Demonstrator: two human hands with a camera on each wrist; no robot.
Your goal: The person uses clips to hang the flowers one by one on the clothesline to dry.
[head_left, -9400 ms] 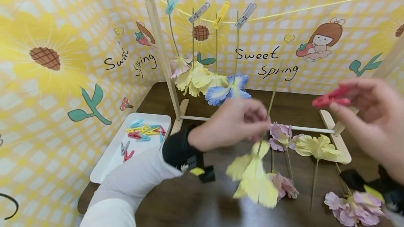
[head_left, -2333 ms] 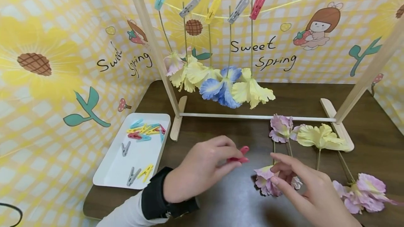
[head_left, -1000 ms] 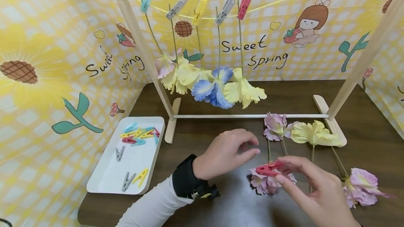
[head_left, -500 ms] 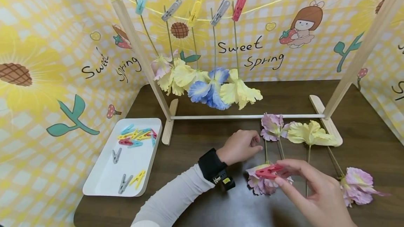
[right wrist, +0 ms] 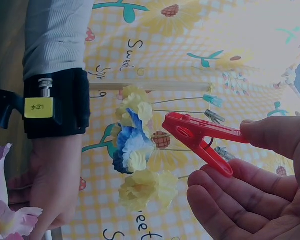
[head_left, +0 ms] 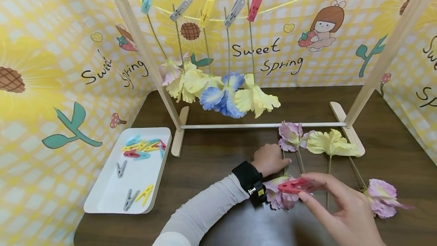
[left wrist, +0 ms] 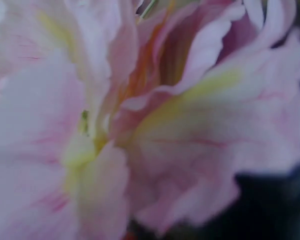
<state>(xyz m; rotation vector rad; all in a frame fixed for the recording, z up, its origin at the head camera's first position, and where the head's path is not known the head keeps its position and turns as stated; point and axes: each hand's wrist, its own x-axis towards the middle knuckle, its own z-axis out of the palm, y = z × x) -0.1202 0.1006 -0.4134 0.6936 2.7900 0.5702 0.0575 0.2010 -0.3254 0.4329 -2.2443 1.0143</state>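
Head view: red clothespin (head_left: pixel 286 187) in right hand (head_left: pixel 346 205)

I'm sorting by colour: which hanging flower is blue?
The fourth flower from the left, held by a grey clothespin; it alone is neither pink nor yellow.
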